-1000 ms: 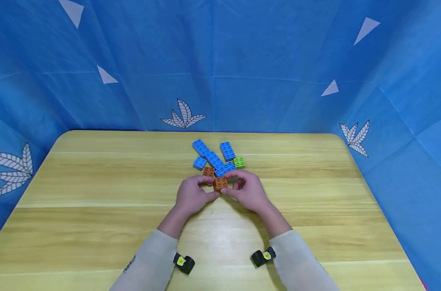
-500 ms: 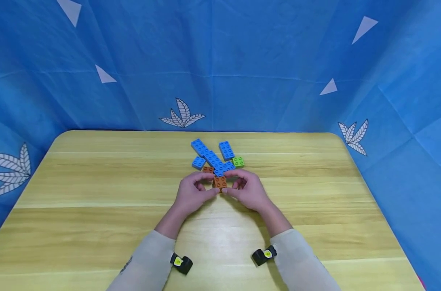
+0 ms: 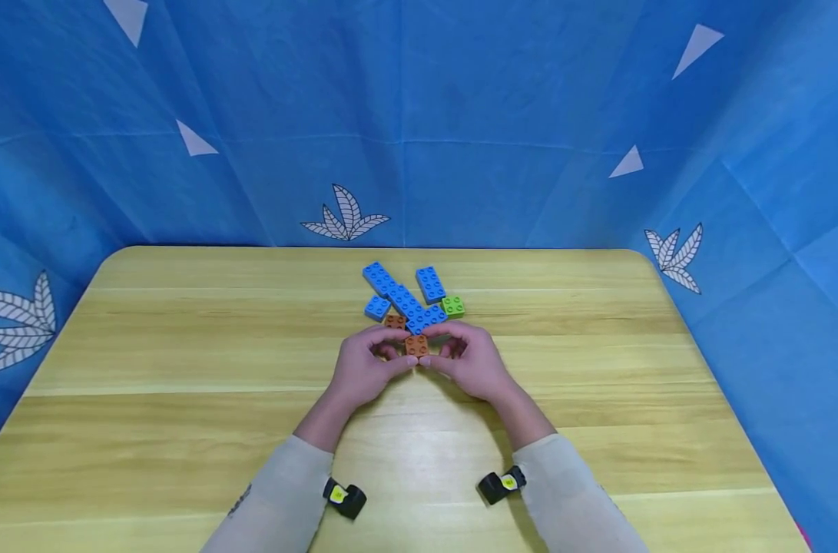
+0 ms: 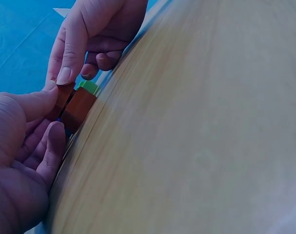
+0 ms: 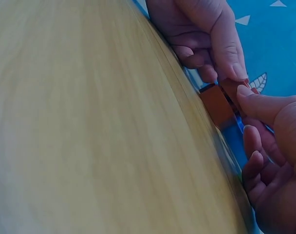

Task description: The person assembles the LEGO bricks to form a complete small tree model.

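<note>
Between my hands, in the head view, is a small orange-brown toy building brick [image 3: 416,346] with studs on top. My left hand [image 3: 365,367] pinches it from the left and my right hand [image 3: 472,364] from the right, thumbs in front and index fingers behind. In the left wrist view, a lower brown brick [image 4: 79,110] sits just beneath the pinched one, with a thin dark gap between them. The right wrist view shows the same lower brick [image 5: 217,106]. Whether their studs engage is hidden. A further brown brick [image 3: 395,321] lies behind my left fingers.
Several blue bricks, some overlapping in a line [image 3: 405,301], lie just beyond the hands. A separate blue brick [image 3: 430,284] and a green brick [image 3: 452,306] stand to the right, and a small blue brick [image 3: 377,308] to the left. The wooden table [image 3: 183,346] meets a blue curtain [image 3: 501,192] behind.
My left thumb has moved up to the front of the brick, close to my right thumb. The brick has shifted slightly and its left side shows less. The other bricks stay put.
</note>
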The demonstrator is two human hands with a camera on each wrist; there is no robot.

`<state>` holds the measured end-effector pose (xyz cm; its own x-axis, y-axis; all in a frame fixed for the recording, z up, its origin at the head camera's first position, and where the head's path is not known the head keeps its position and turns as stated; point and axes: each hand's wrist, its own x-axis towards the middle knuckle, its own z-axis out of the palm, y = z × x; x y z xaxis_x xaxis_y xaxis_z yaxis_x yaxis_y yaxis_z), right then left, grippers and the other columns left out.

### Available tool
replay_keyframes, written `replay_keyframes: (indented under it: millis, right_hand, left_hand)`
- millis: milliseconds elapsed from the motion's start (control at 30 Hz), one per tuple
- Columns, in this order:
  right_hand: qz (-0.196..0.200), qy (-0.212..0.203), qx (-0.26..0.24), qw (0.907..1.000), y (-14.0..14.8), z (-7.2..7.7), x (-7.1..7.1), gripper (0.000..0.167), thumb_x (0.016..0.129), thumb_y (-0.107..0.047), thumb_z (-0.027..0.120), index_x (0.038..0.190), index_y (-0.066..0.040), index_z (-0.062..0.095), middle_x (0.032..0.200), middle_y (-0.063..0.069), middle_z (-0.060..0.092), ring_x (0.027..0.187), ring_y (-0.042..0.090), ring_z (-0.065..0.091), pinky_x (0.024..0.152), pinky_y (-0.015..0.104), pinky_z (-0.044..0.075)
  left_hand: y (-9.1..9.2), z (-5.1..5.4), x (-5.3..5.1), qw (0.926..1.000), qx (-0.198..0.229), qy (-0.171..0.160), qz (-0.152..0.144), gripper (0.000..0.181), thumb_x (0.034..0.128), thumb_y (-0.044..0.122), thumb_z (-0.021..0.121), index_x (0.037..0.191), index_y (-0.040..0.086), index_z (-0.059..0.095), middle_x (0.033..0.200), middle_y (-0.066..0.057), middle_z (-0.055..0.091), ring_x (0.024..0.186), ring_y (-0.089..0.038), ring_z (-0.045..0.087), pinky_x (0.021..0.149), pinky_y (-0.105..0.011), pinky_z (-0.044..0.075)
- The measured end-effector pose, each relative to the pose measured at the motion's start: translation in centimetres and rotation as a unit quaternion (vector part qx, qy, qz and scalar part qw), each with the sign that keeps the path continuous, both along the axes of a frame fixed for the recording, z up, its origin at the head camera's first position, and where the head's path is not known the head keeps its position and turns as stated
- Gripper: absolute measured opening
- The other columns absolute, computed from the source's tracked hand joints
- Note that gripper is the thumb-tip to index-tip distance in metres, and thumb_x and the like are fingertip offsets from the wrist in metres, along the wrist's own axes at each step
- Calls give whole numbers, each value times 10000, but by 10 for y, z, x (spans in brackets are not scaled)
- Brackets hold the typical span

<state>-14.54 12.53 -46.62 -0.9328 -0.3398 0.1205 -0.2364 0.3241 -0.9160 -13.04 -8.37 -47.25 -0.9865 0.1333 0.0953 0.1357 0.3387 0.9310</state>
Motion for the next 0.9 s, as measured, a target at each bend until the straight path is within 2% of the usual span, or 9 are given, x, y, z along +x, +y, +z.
replay_keyframes:
  millis: [133, 333, 700, 900]
  right_hand:
    - [-13, 47, 44, 10000, 0, 0, 0, 327, 821, -75, 835, 1129, -124, 738, 907, 60, 667, 691, 218, 584, 595, 303, 481]
    - [-51, -7, 68, 10000, 1, -1, -1, 316, 811, -96, 847, 1108, -112, 741, 870, 71, 660, 688, 227, 585, 594, 295, 480]
    - [-87, 22, 247, 9997, -1, -1, -3, 309, 805, -85, 849, 1093, -118, 739, 916, 39, 673, 702, 199, 595, 617, 322, 505]
    - [-92, -14, 375, 9993, 1, -2, -2, 307, 818, -95, 841, 1105, -122, 732, 869, 42, 655, 692, 198, 590, 606, 322, 496]
  left_hand:
    - [1, -1, 0, 10000, 43, 72, -35, 309, 807, 112, 855, 1099, 101, 759, 943, 16, 672, 778, -152, 637, 693, -334, 530]
    - [2, -1, 0, 9998, 18, 181, -114, 312, 812, 122, 852, 1108, 100, 755, 942, -13, 667, 748, -162, 610, 655, -306, 514]
    - [2, 5, -1, 9999, -133, 73, -81, 287, 813, 104, 848, 1088, 113, 767, 952, 4, 666, 725, -179, 588, 616, -295, 501]
    - [5, 3, 1, 9997, -208, 92, -67, 293, 807, 100, 853, 1087, 115, 767, 916, 0, 655, 681, -168, 573, 568, -284, 476]
